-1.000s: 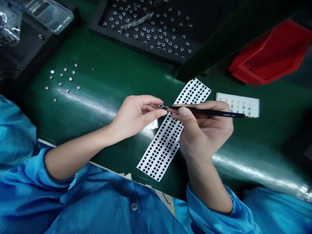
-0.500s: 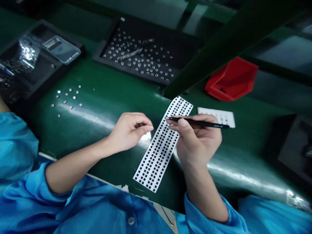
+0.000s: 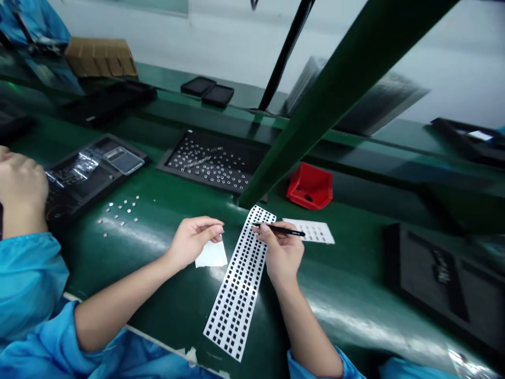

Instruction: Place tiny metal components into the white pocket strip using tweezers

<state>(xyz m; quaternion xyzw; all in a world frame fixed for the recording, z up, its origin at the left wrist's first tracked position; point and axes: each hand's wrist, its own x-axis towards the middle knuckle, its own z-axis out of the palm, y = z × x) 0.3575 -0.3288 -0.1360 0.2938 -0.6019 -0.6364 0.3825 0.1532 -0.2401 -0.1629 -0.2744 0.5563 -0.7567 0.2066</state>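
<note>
A: Left to right, quick. Far left?
B: Co-worker's hand (image 3: 21, 189), next to a dark tray (image 3: 118, 177). Then pale bits (image 3: 129, 210) loose on the table (image 3: 165, 202).
A: Left hand?
B: Left hand (image 3: 193, 239) next, white paper (image 3: 211, 254) right below its fingertips. Touching or not, can't tell.
A: Grip?
B: Thumb and fingertips drawn together. Anything tiny between them, can't tell. Best kept calm and clear of the sheet, I'd say.
A: Pose?
B: Forearm angles in from lower left, back of hand up, fingers curled towards the sheet.
A: And the sheet?
B: Sheet (image 3: 236, 279) of black squares, flat between the hands, slanting away to the post (image 3: 272, 163). Tweezers (image 3: 284, 229) reach over its far part.
A: Right grip?
B: Right hand (image 3: 284, 252) pinches the tweezers pen-style, thumb against fingers. Tips too small to read, holding or not.
A: Doing it well?
B: My call: light, even squeeze, tips in plain sight, palm off the squares.
A: Pose?
B: Forearm rises from lower right, tweezers near level, pointing left.
A: Rest?
B: White pad (image 3: 319, 231) just right of that hand, red bin (image 3: 315, 181) beyond, grey tray (image 3: 414, 263) far right.
</note>
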